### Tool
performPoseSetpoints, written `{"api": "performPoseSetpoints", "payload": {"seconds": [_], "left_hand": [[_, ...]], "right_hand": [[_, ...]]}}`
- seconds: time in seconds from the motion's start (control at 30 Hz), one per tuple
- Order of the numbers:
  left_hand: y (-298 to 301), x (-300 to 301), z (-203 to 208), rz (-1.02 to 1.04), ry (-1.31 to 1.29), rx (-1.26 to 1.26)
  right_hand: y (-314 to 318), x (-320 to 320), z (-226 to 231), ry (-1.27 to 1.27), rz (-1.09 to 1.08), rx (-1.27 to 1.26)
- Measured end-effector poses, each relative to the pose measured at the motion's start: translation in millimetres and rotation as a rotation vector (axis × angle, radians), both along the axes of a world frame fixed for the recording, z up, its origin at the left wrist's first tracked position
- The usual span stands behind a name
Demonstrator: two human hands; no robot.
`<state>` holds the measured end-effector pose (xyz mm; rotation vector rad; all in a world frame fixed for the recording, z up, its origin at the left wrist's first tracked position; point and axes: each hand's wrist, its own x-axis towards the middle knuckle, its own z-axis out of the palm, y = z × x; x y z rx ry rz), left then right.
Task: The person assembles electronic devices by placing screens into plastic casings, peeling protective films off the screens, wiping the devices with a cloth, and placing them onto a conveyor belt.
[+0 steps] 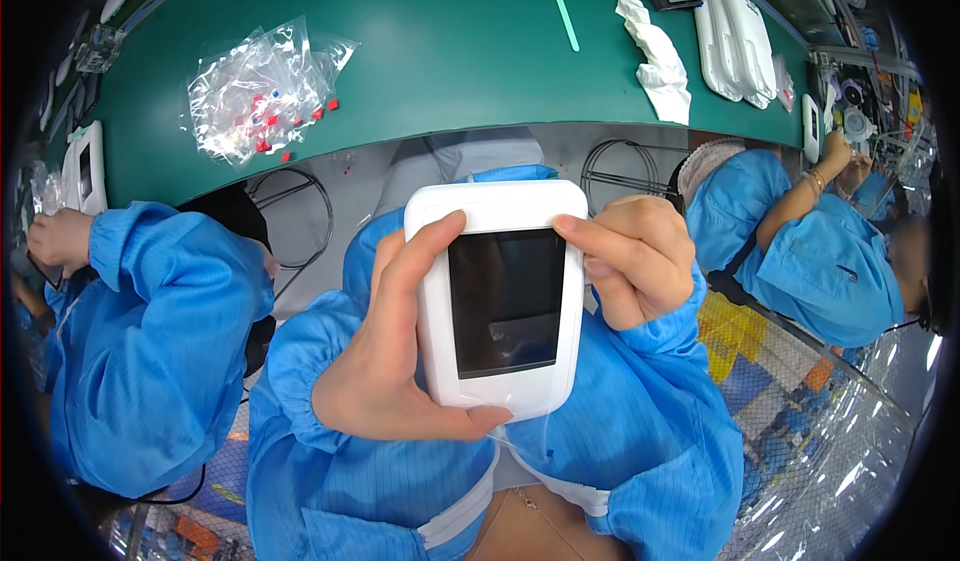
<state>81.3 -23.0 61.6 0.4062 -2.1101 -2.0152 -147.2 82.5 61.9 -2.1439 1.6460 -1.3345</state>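
Observation:
A white handheld device (505, 306) with rounded corners and a dark glossy screen is held up in front of my chest, its screen side showing. My left hand (385, 346) wraps round its left side, with one fingertip near the upper left corner of the screen and the thumb at the lower edge. At the upper right corner of the screen, my right hand (635, 256) presses a fingertip, its other fingers curled beside the casing. A strip of clear film (530, 431) hangs at the device's bottom edge. The back of the device is hidden.
On the green table (430, 61) lies a heap of clear plastic bags (260, 91) with small red pieces. Farther right are a pale green stick (562, 11), crumpled white paper (655, 56) and stacked white casings (735, 46). Co-workers in blue sit at both sides.

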Motion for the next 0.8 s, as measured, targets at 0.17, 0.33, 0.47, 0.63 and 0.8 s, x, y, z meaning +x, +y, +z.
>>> {"api": "performPoseSetpoints", "payload": {"seconds": [0.17, 0.33, 0.47, 0.63, 0.8], "left_hand": [[-0.3, 0.9, -1.4, 0.001, 0.015, -0.011], [-3.5, 0.4, 0.7, -0.028, 0.062, -0.098], [6.5, -1.3, -13.8, 0.052, 0.243, 0.134], [4.8, -1.4, -11.7, 0.033, 0.241, 0.115], [3.4, -0.7, -7.3, 0.024, 0.228, 0.152]], "right_hand": [[0.3, 0.4, -0.6, 0.004, 0.001, -0.008], [-2.2, 1.6, -0.5, 0.064, -0.004, -0.082], [-6.0, -1.5, -5.2, 0.088, 0.012, -0.154], [-9.4, -5.5, -4.0, 0.099, 0.073, -0.166], [-10.7, -5.2, -5.5, 0.105, 0.077, -0.175]]}}
